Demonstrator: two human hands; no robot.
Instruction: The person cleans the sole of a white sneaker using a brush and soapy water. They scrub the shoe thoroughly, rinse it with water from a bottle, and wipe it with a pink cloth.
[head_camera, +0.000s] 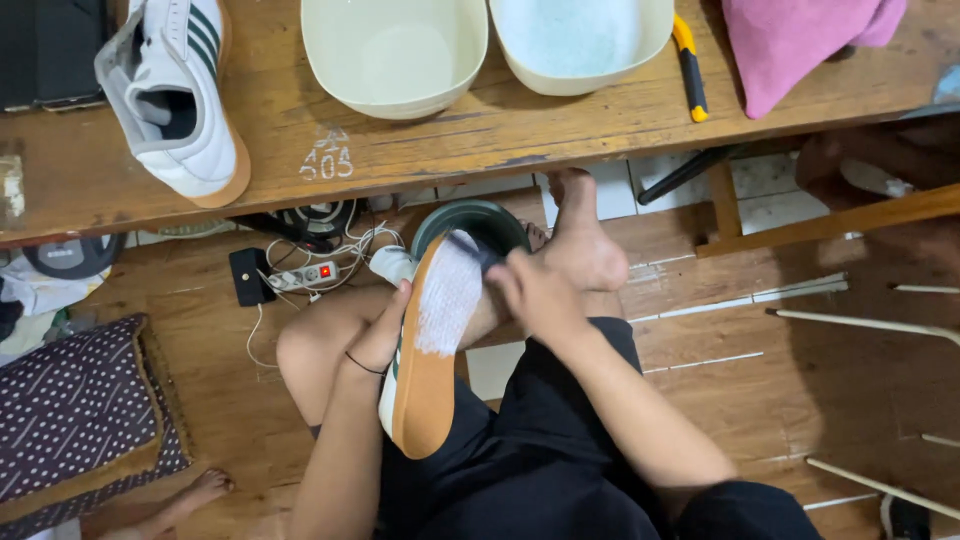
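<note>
— Wooden floor (760, 380) below, desk (400, 150) above. What about the hands?
— Left hand (382, 335) grips the shoe (425, 370) sole-up over the lap; right hand (535, 290) is closed on something dark at its foamy sole.
— Beyond the shoe?
— A green basin (470, 220) under it; another shoe (180, 95) and two bowls (395, 55) on the desk.

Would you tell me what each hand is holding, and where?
The left hand holds a sneaker by its side, sole up. The right hand presses something dark, unclear, on the sole.

Wooden bench (450, 140), upper frame: white sneaker (175, 95) at left, two cream basins (395, 50) (580, 40) centre, yellow-handled tool (690, 70), pink cloth (800, 40) at right.
</note>
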